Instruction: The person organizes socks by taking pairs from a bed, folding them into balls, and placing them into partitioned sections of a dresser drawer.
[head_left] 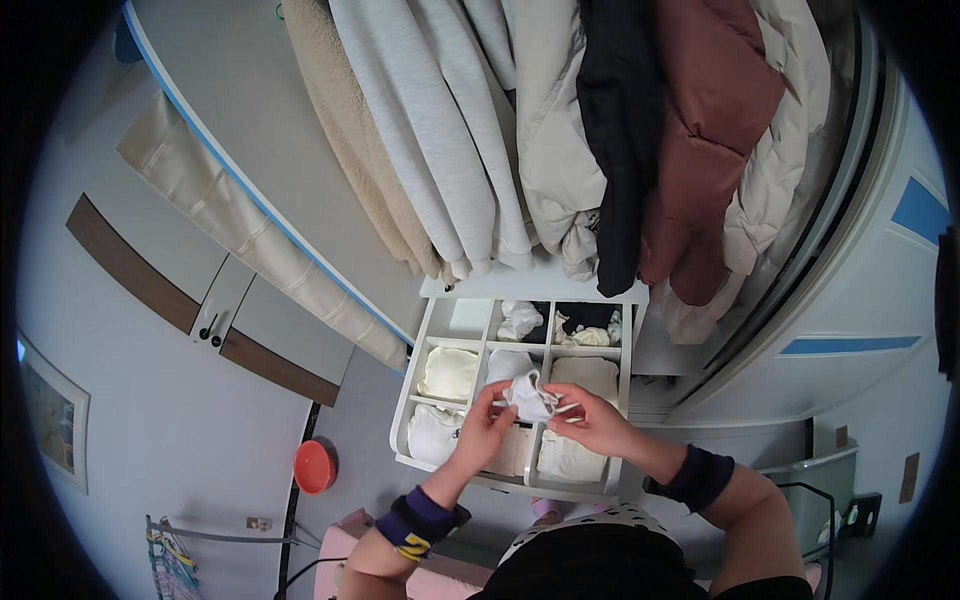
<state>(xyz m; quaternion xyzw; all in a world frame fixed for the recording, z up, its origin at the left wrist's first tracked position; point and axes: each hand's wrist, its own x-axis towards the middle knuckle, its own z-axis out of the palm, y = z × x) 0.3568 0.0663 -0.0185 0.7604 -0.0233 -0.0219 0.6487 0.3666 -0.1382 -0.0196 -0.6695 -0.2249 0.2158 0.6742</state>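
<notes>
A small white cloth garment [532, 397], partly crumpled with thin edges or straps, is held between my two hands above an open white drawer [404, 412]. My left hand [486, 420] pinches its left side, and my right hand [597, 427] grips its right side with bent fingers. Its exact kind is unclear. Below lie a folded cream cloth [448, 372], a folded white garment [431, 435], a pinkish cloth [513, 453], an off-white folded garment [572, 457] and a beige one [586, 378], in separate compartments.
Coats and sweaters, including a reddish-brown padded jacket [712, 130], hang over the drawer's far side. Loose white cloth [520, 320] fills a back compartment. A sliding door [800, 370] stands at right; a red basin [315, 467] is on the floor at left.
</notes>
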